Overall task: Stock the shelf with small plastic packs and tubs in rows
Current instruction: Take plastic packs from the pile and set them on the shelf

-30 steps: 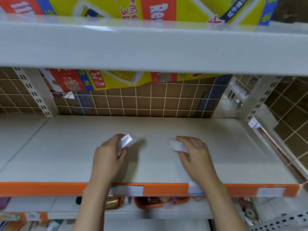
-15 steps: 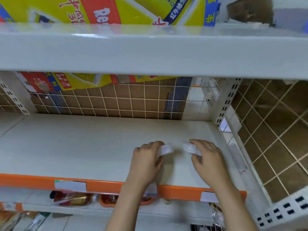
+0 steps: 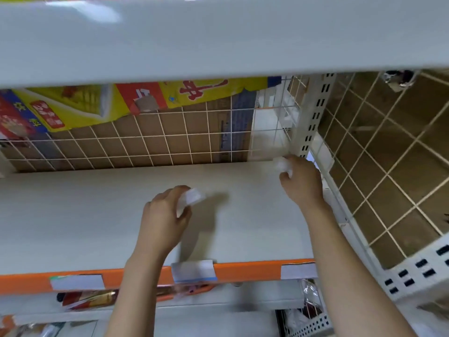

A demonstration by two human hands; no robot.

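A white shelf board (image 3: pixel 97 215) with an orange front strip lies in front of me. My left hand (image 3: pixel 165 215) hovers over the middle of the board and grips a small clear plastic pack (image 3: pixel 193 197) between thumb and fingers. My right hand (image 3: pixel 302 181) reaches to the back right corner of the board, by the wire grid, and pinches a second small clear pack (image 3: pixel 281 164). Both packs are blurred and partly hidden by the fingers.
A wire grid (image 3: pixel 145 142) backs the shelf, with cardboard and a yellow-red box behind it. A perforated white upright (image 3: pixel 315 117) stands at the right end. An upper shelf (image 3: pixel 218 40) overhangs. White price labels (image 3: pixel 193 271) sit on the orange strip. Goods lie on the shelf below.
My right hand has moved from the front right of the board to its back right corner with its pack. My left hand stays mid-board. The view has shifted right and closer.
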